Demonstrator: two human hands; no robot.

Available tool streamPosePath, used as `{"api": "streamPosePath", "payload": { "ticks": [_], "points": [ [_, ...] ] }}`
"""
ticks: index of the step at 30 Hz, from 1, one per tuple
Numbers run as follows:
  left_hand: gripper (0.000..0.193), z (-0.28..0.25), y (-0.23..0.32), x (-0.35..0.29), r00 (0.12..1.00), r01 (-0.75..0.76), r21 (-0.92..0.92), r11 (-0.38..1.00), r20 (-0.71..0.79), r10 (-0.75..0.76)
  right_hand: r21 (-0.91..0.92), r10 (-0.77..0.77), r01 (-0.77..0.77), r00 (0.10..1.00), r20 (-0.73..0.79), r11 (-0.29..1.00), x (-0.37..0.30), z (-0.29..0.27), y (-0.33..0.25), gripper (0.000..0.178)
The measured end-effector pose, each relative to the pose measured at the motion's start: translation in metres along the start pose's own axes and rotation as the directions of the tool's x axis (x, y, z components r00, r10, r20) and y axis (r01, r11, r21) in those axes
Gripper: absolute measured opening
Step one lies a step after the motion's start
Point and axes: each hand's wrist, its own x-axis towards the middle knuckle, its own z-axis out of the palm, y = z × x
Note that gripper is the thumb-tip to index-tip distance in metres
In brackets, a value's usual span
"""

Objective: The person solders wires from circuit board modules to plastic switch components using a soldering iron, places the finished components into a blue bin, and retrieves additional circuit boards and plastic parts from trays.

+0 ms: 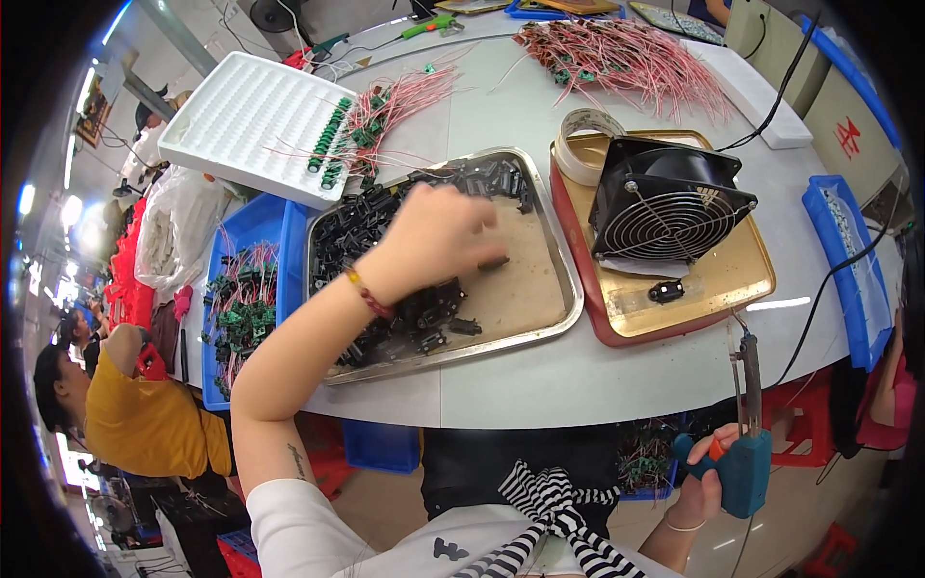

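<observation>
My left hand (445,241) reaches over a shallow metal tray (568,289). Its fingers are curled and slightly blurred, with a small black plastic part (493,263) at the fingertips. Many similar black parts (352,231) lie heaped in the tray's left and far portions. My right hand (701,486) grips a teal soldering gun (747,472) with an orange trigger, its metal tip pointing up beyond the table's front edge. To the right, a gold-coloured tray (737,289) bears a black fan (670,207), and one black part (665,291) lies before it.
A tape roll (588,144) stands beside the fan. White foam tray (251,116), wired green boards (371,120) and a blue bin (294,231) are left. More pink-wired boards (617,58) lie at the back. A cable (819,289) hangs right. A person in yellow (145,414) sits left.
</observation>
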Motion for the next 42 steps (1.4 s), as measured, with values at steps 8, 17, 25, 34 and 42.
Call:
{"api": "streamPosePath", "payload": {
  "ticks": [8, 17, 25, 34, 42],
  "points": [
    [0.014, -0.048, -0.183, -0.027, 0.822, 0.546, 0.448, 0.708, -0.122, -0.556, -0.187, 0.018, -0.034, 0.996, -0.09, 0.982, -0.002, -0.006, -0.009, 0.059],
    [0.015, -0.016, -0.214, -0.042, 0.907, 0.422, 0.292, 0.858, -0.157, -0.392, -0.154, 0.004, -0.019, 0.995, -0.103, 0.988, 0.0, 0.001, -0.008, 0.056],
    [0.013, -0.016, -0.215, -0.045, 0.97, 0.238, 0.438, 0.867, -0.16, -0.185, -0.078, -0.01, 0.008, 0.999, -0.034, 0.997, -0.002, -0.006, -0.006, 0.043],
    [0.019, -0.049, -0.131, -0.013, 0.885, 0.076, -0.623, 0.778, -0.318, -0.341, -0.072, -0.026, 0.021, 0.997, -0.078, 0.997, 0.0, -0.008, -0.007, 0.041],
    [0.02, -0.053, -0.164, -0.002, 0.747, 0.657, -0.25, 0.712, 0.081, -0.66, 0.009, -0.042, 0.042, 0.999, -0.023, 0.999, -0.002, -0.012, -0.004, 0.043]
  ]
}}
